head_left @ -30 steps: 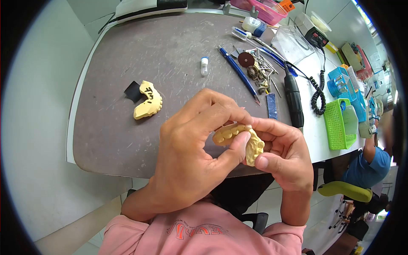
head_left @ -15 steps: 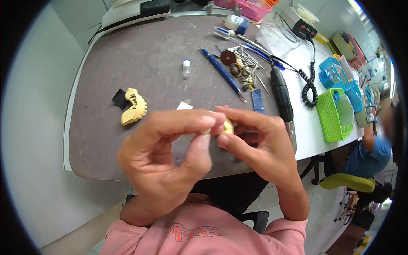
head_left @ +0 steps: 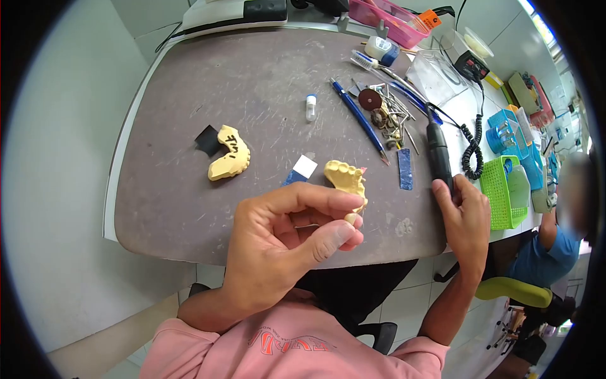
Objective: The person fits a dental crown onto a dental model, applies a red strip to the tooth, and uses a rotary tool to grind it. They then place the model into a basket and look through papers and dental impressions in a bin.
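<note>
Between the thumb and fingers of my left hand [head_left: 293,237] is a small pale tooth-like piece [head_left: 351,218]. Just beyond those fingertips a yellow plaster dental model [head_left: 346,179] lies on the grey-brown mat, partly hidden by the hand. My right hand [head_left: 466,221] is closed around the lower end of the black handpiece [head_left: 438,150], at the mat's right side. A second yellow dental model [head_left: 232,155] with handwriting rests at the left beside a black square [head_left: 208,140]. A white square [head_left: 305,166] and a blue strip lie near my left hand.
Burs and discs [head_left: 388,114] lie in a heap beside a blue pencil [head_left: 358,120]. A small vial [head_left: 310,108] stands farther left. Another blue strip [head_left: 405,168] is near the handpiece. At right are a green basket [head_left: 499,196] and a seated person [head_left: 543,252].
My right hand has left the yellow model and moved right onto the handpiece. The model now lies on the mat. The view has shifted, and my left hand still pinches the small piece.
</note>
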`<action>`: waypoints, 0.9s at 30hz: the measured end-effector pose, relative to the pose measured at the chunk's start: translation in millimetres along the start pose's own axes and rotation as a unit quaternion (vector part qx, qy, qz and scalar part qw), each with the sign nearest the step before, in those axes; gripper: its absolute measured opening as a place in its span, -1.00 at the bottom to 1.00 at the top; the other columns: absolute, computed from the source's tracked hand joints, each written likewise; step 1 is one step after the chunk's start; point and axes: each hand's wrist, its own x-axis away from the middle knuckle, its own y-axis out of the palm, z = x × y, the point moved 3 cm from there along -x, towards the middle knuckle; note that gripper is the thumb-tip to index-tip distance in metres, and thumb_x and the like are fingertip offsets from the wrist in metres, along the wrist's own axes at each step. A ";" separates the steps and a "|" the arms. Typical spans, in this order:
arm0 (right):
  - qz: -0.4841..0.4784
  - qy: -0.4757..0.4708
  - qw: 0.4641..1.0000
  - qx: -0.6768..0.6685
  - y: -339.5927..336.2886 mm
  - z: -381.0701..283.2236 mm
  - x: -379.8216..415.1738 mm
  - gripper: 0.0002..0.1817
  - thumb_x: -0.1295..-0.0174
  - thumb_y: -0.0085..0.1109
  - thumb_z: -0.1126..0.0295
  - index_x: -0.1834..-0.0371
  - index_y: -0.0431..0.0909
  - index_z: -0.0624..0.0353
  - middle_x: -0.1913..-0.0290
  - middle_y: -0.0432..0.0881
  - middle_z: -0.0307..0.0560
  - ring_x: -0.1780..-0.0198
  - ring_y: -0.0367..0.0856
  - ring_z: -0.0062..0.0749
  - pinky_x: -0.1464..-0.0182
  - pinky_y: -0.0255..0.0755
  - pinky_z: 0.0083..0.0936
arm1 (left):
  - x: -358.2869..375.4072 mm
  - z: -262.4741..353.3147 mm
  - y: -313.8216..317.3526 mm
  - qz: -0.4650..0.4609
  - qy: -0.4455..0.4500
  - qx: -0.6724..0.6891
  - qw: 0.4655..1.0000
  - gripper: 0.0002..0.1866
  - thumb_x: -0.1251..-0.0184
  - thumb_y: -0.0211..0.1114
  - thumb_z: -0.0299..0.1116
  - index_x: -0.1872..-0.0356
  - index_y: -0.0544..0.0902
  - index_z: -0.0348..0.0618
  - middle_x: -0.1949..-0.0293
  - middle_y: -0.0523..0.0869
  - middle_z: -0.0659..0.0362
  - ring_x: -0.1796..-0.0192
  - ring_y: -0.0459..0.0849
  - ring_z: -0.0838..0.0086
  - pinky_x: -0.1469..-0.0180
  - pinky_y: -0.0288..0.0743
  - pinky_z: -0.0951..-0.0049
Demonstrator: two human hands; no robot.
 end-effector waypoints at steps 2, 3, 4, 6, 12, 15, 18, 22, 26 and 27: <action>0.045 -0.005 0.980 -0.196 6.4 17.6 -2.2 -0.59 -0.36 0.19 0.14 0.45 0.47 0.31 0.68 0.28 -0.24 0.62 0.26 -0.55 0.56 0.11 -0.43 | 2.3 2.5 0.8 0.017 -0.047 0.008 0.999 -0.84 -0.27 0.29 -0.65 0.13 0.65 -0.42 0.28 0.74 0.01 0.26 0.78 0.43 0.15 0.73 0.46; 0.042 -0.010 0.980 -0.196 6.3 9.8 0.9 -0.59 -0.36 0.19 0.14 0.45 0.47 0.31 0.68 0.28 -0.24 0.62 0.26 -0.55 0.56 0.11 -0.43 | 3.0 3.8 0.7 0.022 -0.044 0.010 0.999 -0.84 -0.27 0.29 -0.65 0.13 0.65 -0.42 0.28 0.74 0.01 0.26 0.78 0.43 0.15 0.73 0.46; 0.113 0.019 0.897 -0.427 3.5 -0.8 7.2 -0.62 -0.37 0.19 0.15 0.41 0.48 0.29 0.67 0.28 -0.29 0.61 0.23 -0.60 0.56 0.07 -0.51 | 3.9 3.1 0.6 0.021 -0.067 0.013 0.997 -0.84 -0.27 0.30 -0.64 0.13 0.65 -0.41 0.29 0.75 0.00 0.27 0.79 0.43 0.16 0.74 0.45; 0.174 -0.020 0.700 -0.692 13.2 -3.6 19.0 -0.65 -0.44 0.13 0.15 0.15 0.38 0.26 0.41 0.30 -0.31 0.53 0.15 -0.73 0.53 0.01 -0.65 | 7.1 2.9 -0.2 0.022 -0.093 0.018 0.995 -0.84 -0.26 0.31 -0.63 0.14 0.65 -0.40 0.30 0.76 -0.01 0.27 0.79 0.42 0.16 0.74 0.45; 0.158 -0.181 0.756 -0.609 26.8 -69.5 53.9 -0.61 -0.29 0.32 0.15 0.08 0.57 0.31 0.37 0.70 0.01 0.40 0.65 -0.43 0.36 0.52 -0.60 | 2.5 5.9 -3.6 0.004 -0.141 0.021 0.990 -0.81 -0.27 0.30 -0.63 0.11 0.63 -0.41 0.30 0.76 -0.04 0.28 0.79 0.40 0.18 0.75 0.44; 0.188 -0.236 0.735 -0.607 32.2 -90.3 60.7 -0.66 -0.23 0.36 0.34 0.10 0.50 0.35 0.35 0.67 0.11 0.27 0.76 -0.25 0.29 0.63 -0.54 | 1.7 3.4 -5.1 0.000 -0.166 0.012 0.986 -0.81 -0.28 0.30 -0.62 0.10 0.63 -0.40 0.30 0.76 -0.03 0.29 0.79 0.40 0.18 0.75 0.44; 0.201 -0.242 0.720 -0.619 40.1 -92.7 63.4 -0.64 -0.14 0.41 0.46 0.10 0.47 0.37 0.33 0.64 0.14 0.22 0.77 -0.11 0.21 0.71 -0.40 | -0.3 3.7 -5.0 0.011 -0.179 0.037 0.983 -0.82 -0.28 0.31 -0.61 0.12 0.63 -0.40 0.30 0.76 -0.03 0.29 0.79 0.39 0.19 0.75 0.43; 0.205 -0.227 0.713 -0.631 39.9 -98.1 66.4 -0.65 -0.10 0.42 0.49 0.12 0.48 0.33 0.32 0.64 0.15 0.17 0.76 0.03 0.14 0.73 -0.23 | -1.4 4.0 -3.1 0.019 -0.188 0.059 0.980 -0.84 -0.27 0.32 -0.60 0.14 0.63 -0.38 0.29 0.76 -0.04 0.30 0.79 0.40 0.20 0.75 0.43; 0.182 -0.211 0.746 -0.605 37.2 -98.8 69.8 -0.68 -0.10 0.44 0.47 0.16 0.50 0.26 0.33 0.65 0.11 0.13 0.76 0.08 0.14 0.73 -0.27 | -2.4 5.0 -2.2 0.017 -0.195 0.067 0.978 -0.87 -0.28 0.31 -0.60 0.17 0.64 -0.36 0.29 0.76 -0.04 0.33 0.78 0.42 0.22 0.74 0.44; 0.179 -0.206 0.755 -0.596 37.7 -98.9 69.9 -0.69 -0.11 0.44 0.46 0.17 0.49 0.26 0.33 0.65 0.10 0.13 0.76 0.08 0.14 0.73 -0.27 | -2.6 4.9 -3.7 0.019 -0.194 0.068 0.978 -0.87 -0.28 0.31 -0.60 0.17 0.64 -0.36 0.29 0.76 -0.04 0.33 0.78 0.42 0.22 0.74 0.44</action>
